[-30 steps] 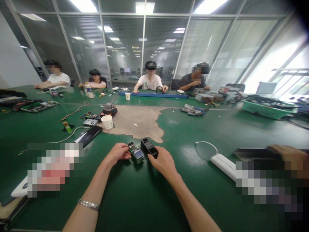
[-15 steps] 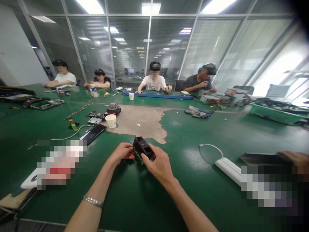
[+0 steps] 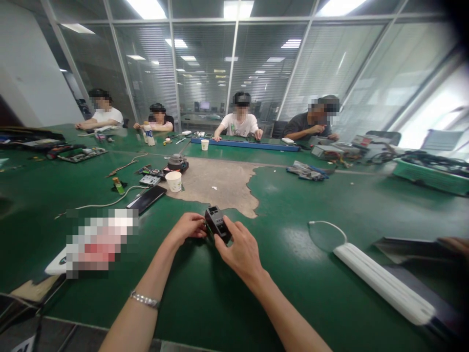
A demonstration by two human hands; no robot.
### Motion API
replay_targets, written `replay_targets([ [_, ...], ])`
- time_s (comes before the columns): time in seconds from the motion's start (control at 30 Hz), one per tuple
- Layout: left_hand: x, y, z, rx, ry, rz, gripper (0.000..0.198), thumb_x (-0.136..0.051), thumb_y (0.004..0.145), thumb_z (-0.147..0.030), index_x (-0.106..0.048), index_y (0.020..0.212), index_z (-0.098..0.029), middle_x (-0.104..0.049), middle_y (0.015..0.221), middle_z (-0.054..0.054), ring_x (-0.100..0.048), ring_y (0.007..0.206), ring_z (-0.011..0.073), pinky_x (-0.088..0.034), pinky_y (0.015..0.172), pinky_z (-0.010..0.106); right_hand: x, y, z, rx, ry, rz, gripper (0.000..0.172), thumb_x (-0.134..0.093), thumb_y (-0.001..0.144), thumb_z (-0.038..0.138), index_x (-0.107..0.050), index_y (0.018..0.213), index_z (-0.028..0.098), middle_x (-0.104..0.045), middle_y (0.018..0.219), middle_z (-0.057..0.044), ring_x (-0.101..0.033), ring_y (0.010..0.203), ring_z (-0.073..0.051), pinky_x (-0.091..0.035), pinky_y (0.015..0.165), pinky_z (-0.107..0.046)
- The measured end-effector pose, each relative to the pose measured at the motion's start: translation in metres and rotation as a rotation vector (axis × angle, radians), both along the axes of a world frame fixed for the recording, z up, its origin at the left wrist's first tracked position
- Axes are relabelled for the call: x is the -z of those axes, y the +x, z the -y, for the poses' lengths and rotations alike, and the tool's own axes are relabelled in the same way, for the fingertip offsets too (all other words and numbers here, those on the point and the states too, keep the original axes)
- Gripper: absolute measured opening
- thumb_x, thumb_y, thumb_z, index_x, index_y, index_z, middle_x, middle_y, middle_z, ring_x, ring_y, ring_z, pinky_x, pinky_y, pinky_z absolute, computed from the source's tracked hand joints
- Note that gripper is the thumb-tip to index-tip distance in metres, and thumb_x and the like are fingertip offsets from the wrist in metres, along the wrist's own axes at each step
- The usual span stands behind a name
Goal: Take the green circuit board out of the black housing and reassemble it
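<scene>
A small black boxy plastic housing (image 3: 217,221) with openings in its top is held just above the green table, tilted. Along its lower left side shows the edge of a green circuit board (image 3: 210,232). My right hand (image 3: 242,249) is closed round the near right end, thumb on the near side and fingers on the far side. On the other side, my left hand (image 3: 189,227) has its fingers bent together against the board side of the housing. Its fingertips are partly hidden, and I cannot see what they pinch there.
To the left lie a black phone (image 3: 147,199), a paper cup (image 3: 174,181), a cable and electronic parts. A white power strip (image 3: 384,283) lies at right, near another person's hand (image 3: 454,243). Gloves (image 3: 307,171) and a green basket (image 3: 432,173) sit farther right. Several people sit opposite.
The camera view has turned slightly left, so the scene sits farther right. The housing has tilted a little in my hands; both hands stay at it. The person's hand at right has shifted outward.
</scene>
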State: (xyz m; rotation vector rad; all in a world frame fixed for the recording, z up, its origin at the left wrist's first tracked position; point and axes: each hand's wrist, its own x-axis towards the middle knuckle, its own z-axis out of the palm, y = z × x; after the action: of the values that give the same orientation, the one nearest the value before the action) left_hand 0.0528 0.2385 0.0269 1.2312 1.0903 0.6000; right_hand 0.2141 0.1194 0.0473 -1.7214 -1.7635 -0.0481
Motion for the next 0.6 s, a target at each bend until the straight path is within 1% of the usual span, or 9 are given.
replay_targets([
  [0.17,0.004,0.001,-0.002,0.021,0.015,-0.052,0.019,-0.063,0.083,-0.025,-0.065,0.092,-0.01,-0.069,0.073,0.008,-0.065,0.054,0.0124,-0.054,0.054,0.021,0.005,0.0,-0.001,-0.006,-0.081,0.024,0.049,-0.055,0.083,0.037,-0.052,0.13,0.023,-0.059,0.098,-0.007,-0.056,0.09,-0.021,-0.045,0.079,-0.029],
  [0.23,0.005,0.001,-0.001,0.017,0.026,-0.067,0.019,-0.061,0.084,-0.024,-0.063,0.097,-0.01,-0.068,0.071,0.006,-0.065,0.054,0.0125,-0.053,0.053,0.021,0.007,-0.001,-0.001,-0.006,-0.105,0.039,0.048,-0.054,0.083,0.037,-0.052,0.129,0.023,-0.059,0.096,-0.007,-0.057,0.088,-0.02,-0.045,0.078,-0.029],
  [0.37,0.003,0.001,-0.001,-0.055,0.068,-0.124,0.028,-0.06,0.083,-0.022,-0.057,0.11,-0.011,-0.065,0.062,0.002,-0.063,0.049,0.0129,-0.052,0.049,0.022,0.01,-0.002,0.0,-0.012,-0.126,0.059,0.05,-0.052,0.085,0.039,-0.049,0.132,0.022,-0.058,0.099,-0.008,-0.057,0.089,-0.021,-0.045,0.078,-0.029],
  [0.5,0.004,0.0,-0.001,-0.009,0.076,-0.143,0.025,-0.06,0.084,-0.025,-0.06,0.104,-0.011,-0.064,0.061,0.003,-0.062,0.048,0.0134,-0.052,0.048,0.022,0.01,-0.003,0.002,-0.008,-0.137,0.044,0.053,-0.049,0.088,0.043,-0.045,0.136,0.02,-0.059,0.103,-0.009,-0.058,0.09,-0.022,-0.046,0.078,-0.03],
  [0.6,0.003,0.0,-0.001,0.012,0.082,-0.17,0.027,-0.065,0.082,-0.031,-0.061,0.101,-0.012,-0.064,0.062,0.003,-0.062,0.047,0.0137,-0.051,0.047,0.023,0.011,-0.002,0.003,-0.011,-0.133,0.019,0.055,-0.047,0.089,0.046,-0.044,0.137,0.02,-0.06,0.104,-0.01,-0.059,0.092,-0.022,-0.046,0.08,-0.031],
])
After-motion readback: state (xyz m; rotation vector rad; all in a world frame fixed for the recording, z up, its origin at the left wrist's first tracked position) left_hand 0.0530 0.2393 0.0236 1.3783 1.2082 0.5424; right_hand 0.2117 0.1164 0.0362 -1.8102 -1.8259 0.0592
